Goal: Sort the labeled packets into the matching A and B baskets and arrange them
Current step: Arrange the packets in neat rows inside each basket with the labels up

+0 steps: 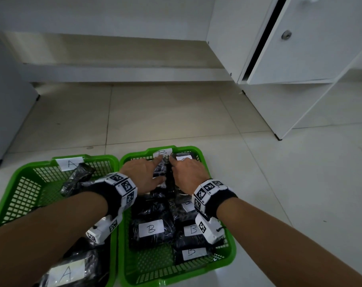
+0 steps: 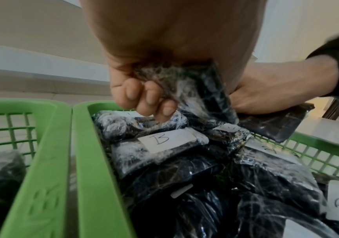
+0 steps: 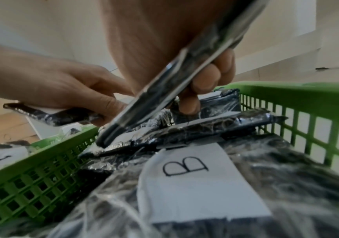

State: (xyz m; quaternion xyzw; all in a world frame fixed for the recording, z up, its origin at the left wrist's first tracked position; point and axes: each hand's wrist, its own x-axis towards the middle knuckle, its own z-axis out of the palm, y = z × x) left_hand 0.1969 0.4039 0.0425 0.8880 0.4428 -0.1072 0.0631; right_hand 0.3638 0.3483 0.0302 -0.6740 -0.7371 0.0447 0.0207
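Two green baskets stand side by side on the floor: basket A (image 1: 31, 165) on the left, basket B (image 1: 199, 152) on the right. Both hands are over the far end of basket B. My left hand (image 1: 155, 169) grips a black wrapped packet (image 2: 201, 90), fingers (image 2: 150, 99) curled round its edge. Beside it, my right hand (image 1: 182, 166) holds another black packet (image 3: 164, 96) tilted on edge, with its fingers (image 3: 209, 77) behind it. Several B-labeled packets (image 1: 151, 228) lie flat in basket B. Packets labeled A (image 1: 66, 273) lie in basket A.
A white cabinet (image 1: 300, 48) with a partly open door stands at the far right, and a grey unit (image 1: 6, 100) at the far left. Pale floor tiles (image 1: 165, 117) stretch beyond the baskets. A crumpled black packet (image 1: 76, 179) leans in basket A's far end.
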